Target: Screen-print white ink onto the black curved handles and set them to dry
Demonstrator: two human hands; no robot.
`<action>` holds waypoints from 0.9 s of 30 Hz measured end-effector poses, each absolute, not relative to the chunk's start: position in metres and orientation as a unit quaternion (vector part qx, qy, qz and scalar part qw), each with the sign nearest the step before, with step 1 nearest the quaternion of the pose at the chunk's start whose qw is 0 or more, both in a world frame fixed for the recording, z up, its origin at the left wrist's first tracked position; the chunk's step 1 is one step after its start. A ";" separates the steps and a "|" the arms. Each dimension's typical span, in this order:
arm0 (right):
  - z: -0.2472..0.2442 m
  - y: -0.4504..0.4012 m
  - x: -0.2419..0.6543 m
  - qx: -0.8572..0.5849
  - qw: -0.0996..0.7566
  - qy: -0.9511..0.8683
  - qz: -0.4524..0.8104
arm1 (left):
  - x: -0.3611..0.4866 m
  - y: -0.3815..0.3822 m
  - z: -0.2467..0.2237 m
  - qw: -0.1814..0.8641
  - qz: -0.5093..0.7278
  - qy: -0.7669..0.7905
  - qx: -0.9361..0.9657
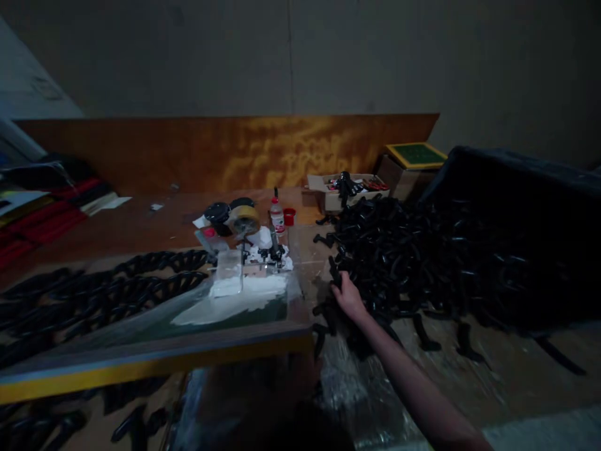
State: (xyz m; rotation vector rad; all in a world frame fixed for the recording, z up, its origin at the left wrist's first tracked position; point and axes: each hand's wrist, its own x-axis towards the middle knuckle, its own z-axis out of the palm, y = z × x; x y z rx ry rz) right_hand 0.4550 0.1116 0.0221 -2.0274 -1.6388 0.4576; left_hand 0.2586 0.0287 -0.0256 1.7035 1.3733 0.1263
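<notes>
My right hand (pixel 347 295) reaches to the left edge of a large heap of black curved parts (pixel 394 244). Its fingers are closed round one black part (pixel 334 269), which points up and away from me. My left hand does not show. Left of the hand lies a yellow-edged screen frame (pixel 263 351) with white paste (pixel 235 307) spread on it and a clear block (pixel 229 272) on the paste.
Rows of black parts (pixel 117 285) lie at the left. Behind the frame stand tape rolls (pixel 245 220), a bottle (pixel 277 216) and a red cup (pixel 289 217). An open carton (pixel 331 199) and a black bin (pixel 526 181) are further right.
</notes>
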 end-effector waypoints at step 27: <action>0.020 0.037 0.294 -0.605 0.156 -0.767 0.146 | 0.017 0.051 0.153 0.453 0.514 0.551 0.477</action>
